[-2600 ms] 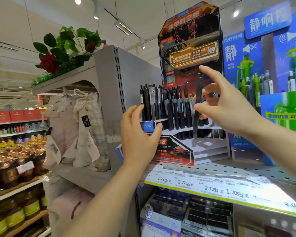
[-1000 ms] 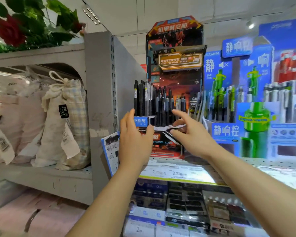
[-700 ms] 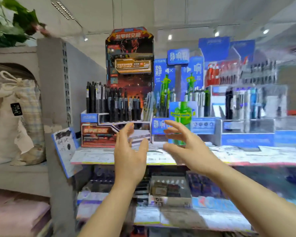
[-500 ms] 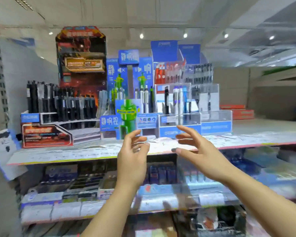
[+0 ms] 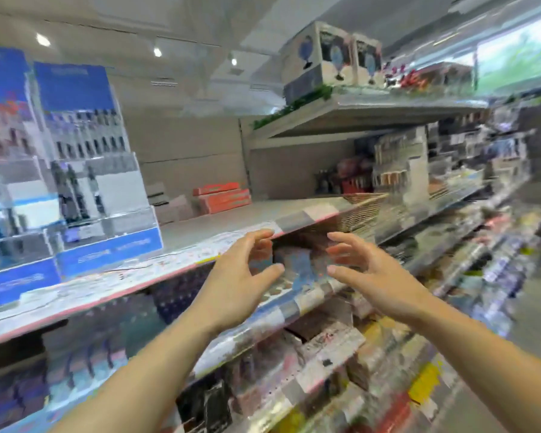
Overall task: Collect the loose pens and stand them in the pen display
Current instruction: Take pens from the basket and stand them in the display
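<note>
The view has swung right along the shelf (image 5: 200, 223): the black pen display has gone out of sight, and blue pen stands (image 5: 75, 195) sit far left. Both hands, left hand (image 5: 241, 279) and right hand (image 5: 372, 276), now hover empty, fingers loosely spread, near the shelf edge.

We see a bright, evenly lit shop under round ceiling spotlights (image 5: 43, 40), with only soft shadows beneath the shelves. Heavy motion blur and blocky smearing spoil nearly everything, worst at the right edge, where wide-angle distortion bends the shelving (image 5: 372, 109). Labels are unreadable.
</note>
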